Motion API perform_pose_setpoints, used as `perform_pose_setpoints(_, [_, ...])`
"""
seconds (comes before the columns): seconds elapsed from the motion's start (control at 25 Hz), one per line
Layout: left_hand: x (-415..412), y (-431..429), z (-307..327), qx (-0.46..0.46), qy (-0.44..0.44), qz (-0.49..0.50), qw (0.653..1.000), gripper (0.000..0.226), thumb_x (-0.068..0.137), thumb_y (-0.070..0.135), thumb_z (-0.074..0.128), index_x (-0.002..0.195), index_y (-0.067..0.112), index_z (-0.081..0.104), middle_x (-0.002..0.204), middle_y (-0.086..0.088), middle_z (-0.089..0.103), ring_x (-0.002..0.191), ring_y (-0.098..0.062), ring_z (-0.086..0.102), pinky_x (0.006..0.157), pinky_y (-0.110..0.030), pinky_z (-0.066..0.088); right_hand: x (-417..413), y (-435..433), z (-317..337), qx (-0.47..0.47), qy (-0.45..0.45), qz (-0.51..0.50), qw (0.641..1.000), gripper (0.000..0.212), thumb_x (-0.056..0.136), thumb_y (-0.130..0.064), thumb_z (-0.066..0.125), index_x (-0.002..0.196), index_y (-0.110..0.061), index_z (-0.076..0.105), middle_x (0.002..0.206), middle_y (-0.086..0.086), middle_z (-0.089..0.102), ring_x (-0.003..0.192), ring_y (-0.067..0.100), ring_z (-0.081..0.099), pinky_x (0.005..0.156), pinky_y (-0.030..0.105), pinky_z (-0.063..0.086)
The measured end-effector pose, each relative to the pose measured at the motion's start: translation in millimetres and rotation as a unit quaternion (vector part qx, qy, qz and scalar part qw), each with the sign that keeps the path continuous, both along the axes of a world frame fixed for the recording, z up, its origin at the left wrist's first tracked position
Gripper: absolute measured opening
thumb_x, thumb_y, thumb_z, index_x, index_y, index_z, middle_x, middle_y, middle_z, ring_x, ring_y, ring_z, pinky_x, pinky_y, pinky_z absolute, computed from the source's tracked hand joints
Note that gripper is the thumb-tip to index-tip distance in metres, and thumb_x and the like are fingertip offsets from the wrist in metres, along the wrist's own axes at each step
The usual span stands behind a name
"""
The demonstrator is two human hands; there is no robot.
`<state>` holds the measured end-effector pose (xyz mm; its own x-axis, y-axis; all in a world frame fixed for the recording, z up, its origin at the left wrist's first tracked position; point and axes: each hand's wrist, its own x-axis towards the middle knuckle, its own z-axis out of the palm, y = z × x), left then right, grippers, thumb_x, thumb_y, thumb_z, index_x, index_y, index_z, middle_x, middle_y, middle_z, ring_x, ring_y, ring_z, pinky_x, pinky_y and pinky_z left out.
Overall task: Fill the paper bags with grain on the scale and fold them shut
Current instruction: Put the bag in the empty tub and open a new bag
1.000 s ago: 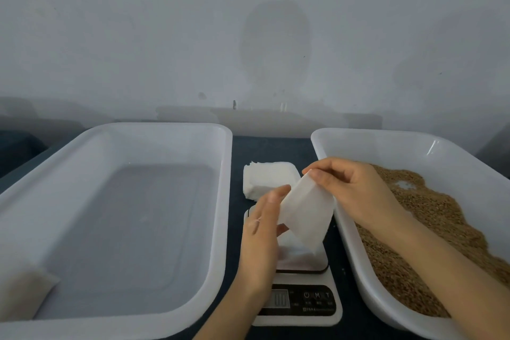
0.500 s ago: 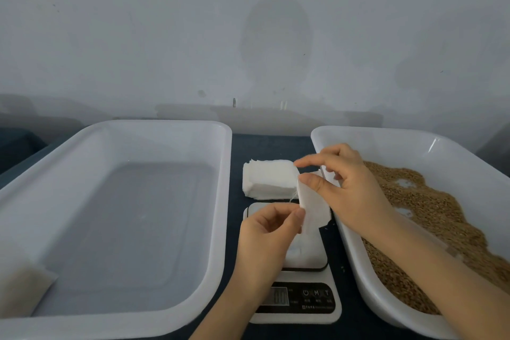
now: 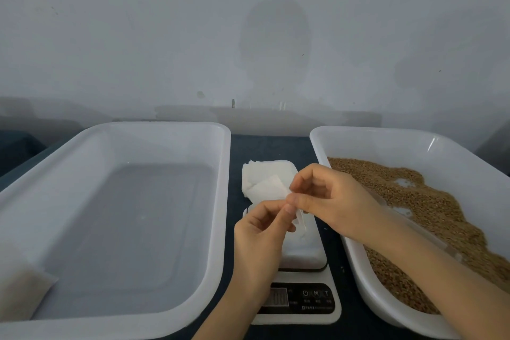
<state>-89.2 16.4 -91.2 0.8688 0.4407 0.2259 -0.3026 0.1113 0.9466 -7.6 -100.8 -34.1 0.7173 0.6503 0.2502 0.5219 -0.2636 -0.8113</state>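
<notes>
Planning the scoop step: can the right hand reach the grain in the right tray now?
Probably yes: the grain lies uncovered beside the right hand, nothing between. But it and the left hand pinch a paper bag.

Both hands, the left hand [image 3: 262,237] and the right hand [image 3: 331,201], pinch one small white paper bag [image 3: 271,190] above the white scale [image 3: 303,254]. More flat bags [image 3: 262,170] lie piled behind. Brown grain [image 3: 414,201] lies on the right.

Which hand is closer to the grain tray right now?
Right. The right hand is beside the rim of the grain tray, forearm crossing over it. The left hand is farther away, above the scale, and both pinch the same paper bag.
</notes>
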Motion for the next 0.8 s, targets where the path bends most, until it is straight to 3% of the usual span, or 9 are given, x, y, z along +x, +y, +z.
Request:
perform_pose_setpoints(0.16, [1.8, 0.5, -2.6, -0.004, 0.011, 0.030, 1.000, 0.014, 0.087, 0.021, 0.064, 0.077, 0.019, 0.073, 0.065, -0.001, 0.066, 0.060, -0.005, 0.059, 0.061, -0.014, 0.048, -0.2, -0.1, 0.0, 0.005, -0.007, -0.019, 1.000, 0.010, 0.084, -0.019, 0.067, 0.086, -0.026, 0.060, 0.081, -0.008, 0.068, 0.073, 0.005, 0.066, 0.066, 0.020, 0.053])
perform_pose_setpoints(0.32, [2.8, 0.7, -3.7, -0.017, 0.017, 0.069, 0.997, 0.017, 0.088, 0.014, 0.061, 0.073, 0.015, 0.070, 0.065, -0.001, 0.066, 0.059, -0.007, 0.060, 0.059, -0.014, 0.048, -1.6, -1.7, -1.9, -0.062, -0.122, -0.048, 0.989, 0.023, 0.087, -0.012, 0.062, 0.078, -0.032, 0.063, 0.074, -0.011, 0.063, 0.070, 0.006, 0.061, 0.065, 0.022, 0.051])
perform_pose_setpoints(0.48, [1.1, -1.1, -3.4, -0.008, 0.004, 0.082, 0.997, 0.018, 0.088, 0.017, 0.062, 0.071, 0.020, 0.069, 0.060, -0.002, 0.064, 0.055, -0.006, 0.057, 0.055, -0.015, 0.048, -2.2, 0.9, -1.9, -0.101, -0.196, -0.031, 0.975, 0.028, 0.088, -0.002, 0.056, 0.089, -0.023, 0.075, 0.085, -0.014, 0.057, 0.065, 0.000, 0.053, 0.056, 0.012, 0.039])
perform_pose_setpoints(0.56, [-0.5, -3.2, -3.4, 0.021, -0.005, 0.080, 0.997, 0.017, 0.087, 0.015, 0.064, 0.073, 0.022, 0.069, 0.062, -0.001, 0.064, 0.056, -0.006, 0.058, 0.056, -0.015, 0.048, -2.9, 2.1, -2.7, -0.113, -0.187, -0.030, 0.975, 0.028, 0.090, -0.002, 0.052, 0.087, -0.020, 0.073, 0.085, -0.012, 0.058, 0.066, -0.004, 0.052, 0.055, 0.011, 0.036])
perform_pose_setpoints(0.68, [-2.1, -5.7, -4.8, 0.092, -0.015, 0.079, 0.993, 0.016, 0.086, 0.015, 0.066, 0.075, 0.027, 0.068, 0.068, 0.006, 0.066, 0.063, -0.010, 0.061, 0.060, -0.016, 0.050, -3.7, 3.6, -2.4, -0.110, -0.140, -0.038, 0.983, 0.026, 0.090, -0.012, 0.053, 0.067, -0.019, 0.063, 0.069, -0.006, 0.058, 0.058, 0.004, 0.050, 0.051, 0.016, 0.035])
perform_pose_setpoints(0.8, [-0.7, -7.9, -6.7, 0.132, -0.025, 0.115, 0.984, 0.007, 0.087, 0.028, 0.062, 0.084, 0.034, 0.064, 0.083, 0.012, 0.062, 0.074, -0.008, 0.059, 0.061, -0.013, 0.047, -0.8, 1.4, 3.1, -0.062, -0.078, -0.087, 0.991, 0.019, 0.090, -0.021, 0.058, 0.082, -0.029, 0.073, 0.065, -0.017, 0.065, 0.054, -0.002, 0.057, 0.049, 0.013, 0.042])
